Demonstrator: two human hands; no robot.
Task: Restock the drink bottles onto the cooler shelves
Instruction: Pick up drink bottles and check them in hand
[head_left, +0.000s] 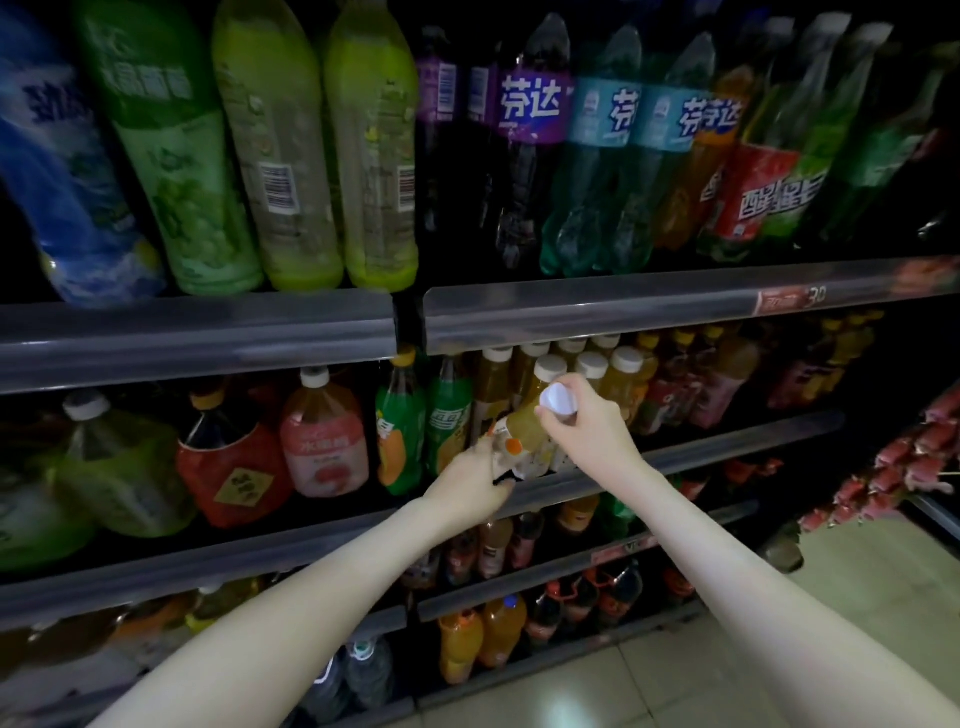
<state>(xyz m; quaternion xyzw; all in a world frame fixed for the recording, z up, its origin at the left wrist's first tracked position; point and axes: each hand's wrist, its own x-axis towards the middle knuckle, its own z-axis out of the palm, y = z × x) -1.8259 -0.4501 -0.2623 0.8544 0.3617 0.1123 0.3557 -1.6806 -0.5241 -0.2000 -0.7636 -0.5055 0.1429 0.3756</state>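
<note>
Head view: I'm holding the bottle (524, 439) tilted for the shelf (701, 457), left hand (475, 480) gripping base, right hand (576, 423) gripping cap (558, 399).

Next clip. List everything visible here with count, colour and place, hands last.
held bottle: one, yellow, white cap, tilted at the second shelf's front edge
white-capped bottles: several, yellow, in rows behind it
green-label bottles: two, left of it
pink-label bottle: one, further left
big bottles: many, blue, green, purple, teal, top shelf
orange bottles: two, lowest shelf
left hand: grips the held bottle's lower body
right hand: grips its neck under the cap
</note>
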